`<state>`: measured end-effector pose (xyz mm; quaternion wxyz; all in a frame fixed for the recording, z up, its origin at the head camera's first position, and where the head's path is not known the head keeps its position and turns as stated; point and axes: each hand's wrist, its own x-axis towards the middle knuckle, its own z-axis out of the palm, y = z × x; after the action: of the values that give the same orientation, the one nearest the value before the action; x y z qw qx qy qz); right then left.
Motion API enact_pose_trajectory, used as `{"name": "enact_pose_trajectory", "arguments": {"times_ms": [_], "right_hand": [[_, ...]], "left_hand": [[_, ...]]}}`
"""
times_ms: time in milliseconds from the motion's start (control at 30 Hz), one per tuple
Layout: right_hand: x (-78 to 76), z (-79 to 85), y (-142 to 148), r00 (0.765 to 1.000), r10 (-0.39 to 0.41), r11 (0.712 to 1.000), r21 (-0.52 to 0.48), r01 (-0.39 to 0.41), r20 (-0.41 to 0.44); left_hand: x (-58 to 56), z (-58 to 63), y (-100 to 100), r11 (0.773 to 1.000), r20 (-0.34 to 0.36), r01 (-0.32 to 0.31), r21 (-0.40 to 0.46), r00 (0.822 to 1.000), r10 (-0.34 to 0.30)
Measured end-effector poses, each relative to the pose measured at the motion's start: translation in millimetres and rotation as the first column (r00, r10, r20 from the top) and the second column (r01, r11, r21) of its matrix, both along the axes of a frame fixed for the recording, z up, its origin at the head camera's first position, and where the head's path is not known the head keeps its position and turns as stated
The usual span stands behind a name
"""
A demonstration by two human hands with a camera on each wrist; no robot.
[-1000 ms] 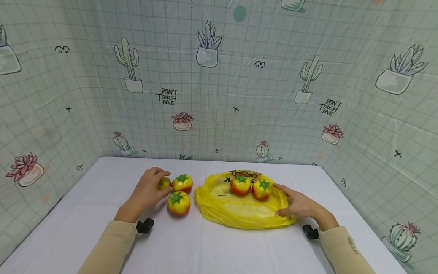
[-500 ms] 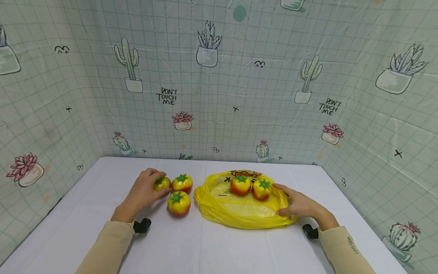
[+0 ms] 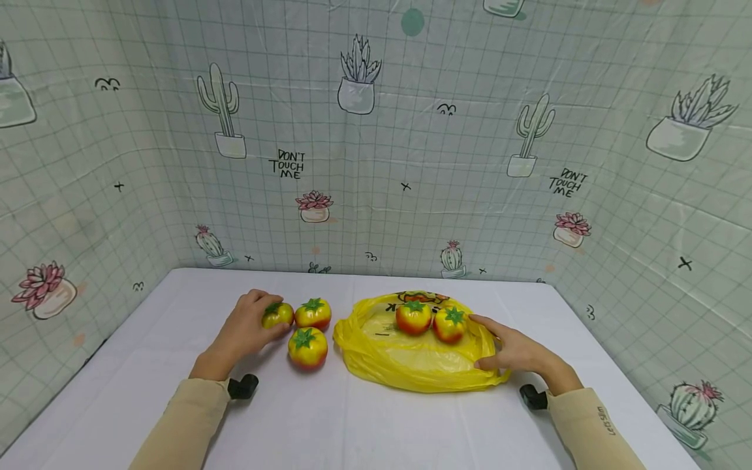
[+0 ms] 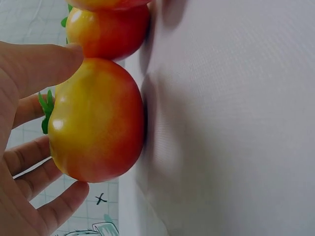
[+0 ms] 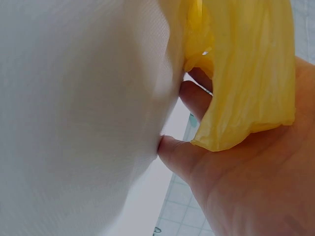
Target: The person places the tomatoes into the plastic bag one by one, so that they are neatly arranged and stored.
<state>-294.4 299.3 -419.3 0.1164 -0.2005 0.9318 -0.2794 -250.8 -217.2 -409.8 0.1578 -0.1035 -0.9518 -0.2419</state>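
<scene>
Fingers (image 4: 29,156) of the left hand (image 3: 242,326) curve around a round, green-topped, yellow-red fruit (image 4: 101,123) on the white-clothed desk (image 3: 376,427), two matching fruits (image 3: 308,349) just right of that hand. The right hand (image 3: 517,349) cups a crumpled yellow plastic bag (image 3: 411,372), two more fruits (image 3: 414,319) left of that hand.

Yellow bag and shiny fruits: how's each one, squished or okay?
Yellow bag: crumpled, spread out.
Left fruit on it: unsquished.
Right fruit on it: unsquished.
Front loose fruit: unsquished, green top up.
Back loose fruit: unsquished, green top up.
Fruit by left fingers: unsquished, green top up.
</scene>
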Motion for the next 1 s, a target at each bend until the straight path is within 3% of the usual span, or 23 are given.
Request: {"name": "enact_pose_trajectory", "arguments": {"times_ms": [1000], "right_hand": [[0.1,0.1,0.4,1.0,0.002,1.0,0.006,-0.002,-0.003]], "left_hand": [[-0.6,-4.1,-1.0,0.999,0.073,-0.009,0.052,0.997,0.005]]}}
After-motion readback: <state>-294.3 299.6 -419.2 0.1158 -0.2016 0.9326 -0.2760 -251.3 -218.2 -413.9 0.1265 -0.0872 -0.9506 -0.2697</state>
